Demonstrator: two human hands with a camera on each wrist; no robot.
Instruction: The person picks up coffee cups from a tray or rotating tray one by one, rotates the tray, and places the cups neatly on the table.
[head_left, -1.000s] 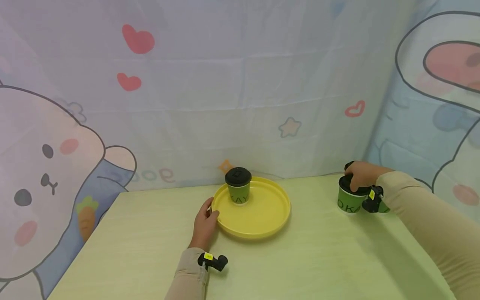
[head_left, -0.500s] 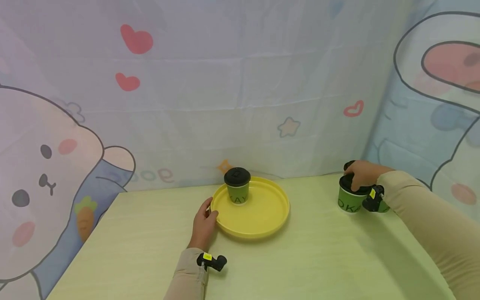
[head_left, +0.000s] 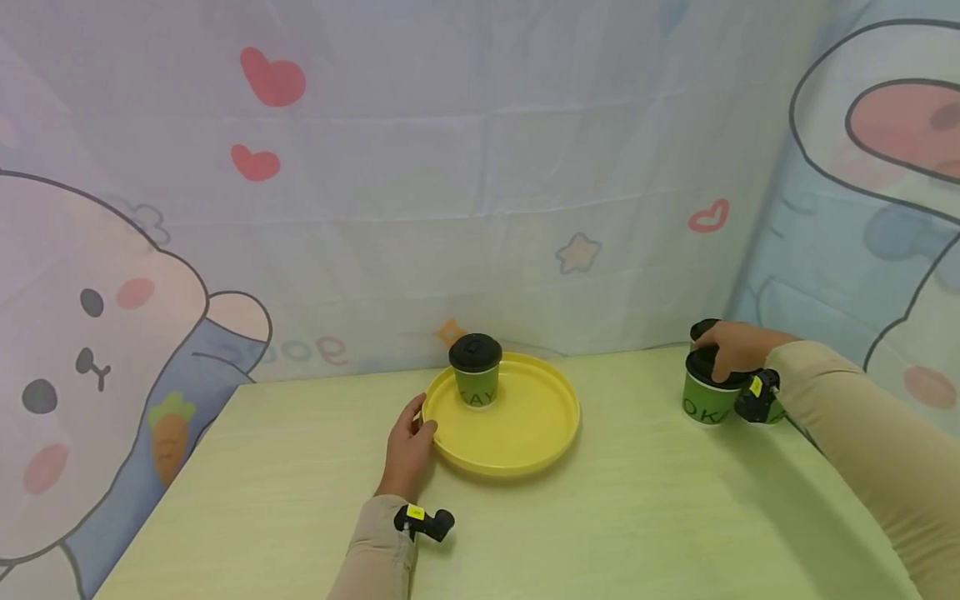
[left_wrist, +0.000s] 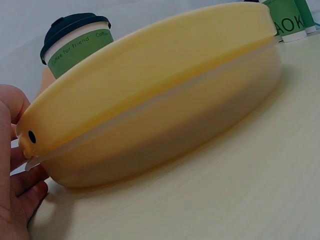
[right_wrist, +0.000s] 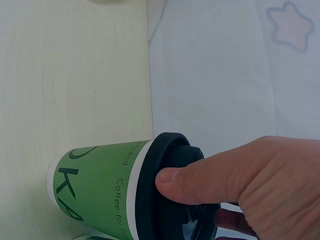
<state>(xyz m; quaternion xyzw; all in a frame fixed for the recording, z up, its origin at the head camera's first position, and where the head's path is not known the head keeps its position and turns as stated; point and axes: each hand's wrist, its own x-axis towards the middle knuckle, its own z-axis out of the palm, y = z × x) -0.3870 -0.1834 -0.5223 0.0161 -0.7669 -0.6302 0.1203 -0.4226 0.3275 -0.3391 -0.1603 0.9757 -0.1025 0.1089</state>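
A printed cloth [head_left: 412, 167] hangs behind the desk [head_left: 262, 467]. The left grip [head_left: 407, 452] pinches the yellow tray [head_left: 517, 429] just to its right. The right grip [head_left: 738, 346] holds, by its lid [right_wrist: 160, 212], a green cup [head_left: 704, 402] beneath; a loose lid could let it tip.

Pale fabric backdrop [head_left: 390, 208] runs across the bg w/ faint horiz. + vert. creases, two solid red hearts [head_left: 273, 79] upper L, an outlined heart [head_left: 709, 217] and beige star [head_left: 578, 253] to R, an orange sparkle [head_left: 450, 332] low nr. ctr., and a big cartoon animal [head_left: 112, 325] far L w/ pink cheeks, blue outfit & carrot print [head_left: 171, 442]. At R it turns a corner into a lt.-blue side panel [head_left: 832, 250] w/ another cartoon figure [head_left: 911, 125], pt. cut off. Below, a pale yellowish-green tabletop [head_left: 622, 525] w/ faint wood grain meets the cloth along its back edge, under soft, diffuse light w/ slight lilac tint top L.
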